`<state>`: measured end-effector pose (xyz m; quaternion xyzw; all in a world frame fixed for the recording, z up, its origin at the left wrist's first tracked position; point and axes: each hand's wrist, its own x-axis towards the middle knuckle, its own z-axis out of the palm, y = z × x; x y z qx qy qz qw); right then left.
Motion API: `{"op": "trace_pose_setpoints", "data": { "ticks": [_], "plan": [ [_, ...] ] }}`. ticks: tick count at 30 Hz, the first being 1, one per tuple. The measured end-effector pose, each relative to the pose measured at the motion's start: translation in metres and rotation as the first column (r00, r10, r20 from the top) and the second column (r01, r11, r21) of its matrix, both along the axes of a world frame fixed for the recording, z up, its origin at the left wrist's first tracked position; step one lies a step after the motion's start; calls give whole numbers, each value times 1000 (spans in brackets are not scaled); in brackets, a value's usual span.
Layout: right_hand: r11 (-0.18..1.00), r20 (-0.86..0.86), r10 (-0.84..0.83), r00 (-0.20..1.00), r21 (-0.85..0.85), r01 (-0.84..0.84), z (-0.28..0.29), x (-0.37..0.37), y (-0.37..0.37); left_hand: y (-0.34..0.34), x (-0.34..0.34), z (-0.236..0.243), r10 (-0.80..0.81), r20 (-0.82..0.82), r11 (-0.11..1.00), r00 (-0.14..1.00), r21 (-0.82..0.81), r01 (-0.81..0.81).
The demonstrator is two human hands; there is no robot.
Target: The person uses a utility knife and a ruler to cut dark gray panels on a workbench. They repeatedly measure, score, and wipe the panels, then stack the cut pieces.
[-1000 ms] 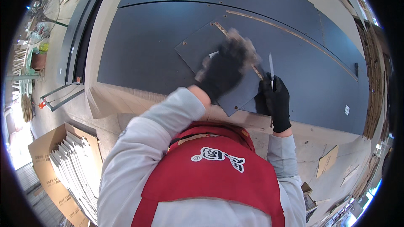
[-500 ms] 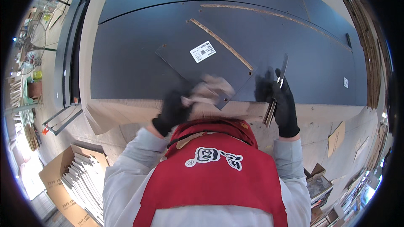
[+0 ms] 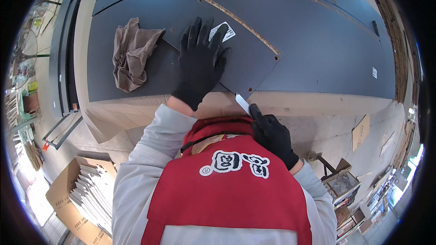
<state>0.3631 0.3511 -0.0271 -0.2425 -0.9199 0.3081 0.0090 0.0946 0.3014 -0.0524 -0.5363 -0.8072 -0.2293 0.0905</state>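
I am laying my left hand [image 3: 200, 68] palm-down, its fingers [image 3: 194, 31] extended and slightly parted; the hand is covering part of the left edge of the smaller dark panel [image 3: 254, 66], one fingertip overlapping a white label [image 3: 230, 32]. With my right hand [image 3: 273, 135] I am closing the fingers around a knife [image 3: 243, 103], its pale blade pointing at that panel's near corner; whether the two are touching, I cannot tell. The smaller panel is lying askew on a large dark panel [image 3: 336, 68], above whose front edge the right hand is not reaching; brown covering [image 3: 295, 102] is hanging there. To the left, a crumpled brown cloth [image 3: 132, 56] is narrowing the room. To the right, the large panel's wide surface is stretching toward a small white sticker [image 3: 374, 73].
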Motion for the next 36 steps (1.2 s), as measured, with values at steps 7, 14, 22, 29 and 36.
{"op": "trace_pose_setpoints", "data": {
  "ticks": [7,14,22,29,36],
  "plan": [
    [990,77,-60,995,132,49,-4,-2,0,5,3,-8,9,-73,999,997,-49,-12],
    [986,-104,-115,988,110,127,-10,-12,49,7,1,-9,11,-63,998,998,-69,-15],
    [980,-25,-128,991,148,130,-7,-17,95,6,2,-9,33,-76,993,997,-108,-41],
    [990,-79,31,996,143,-19,-7,-13,159,8,1,-8,15,-76,992,997,-125,-25],
    [947,99,241,965,194,-257,11,-29,200,8,2,-5,18,-53,987,998,-159,-26]
  ]
}}
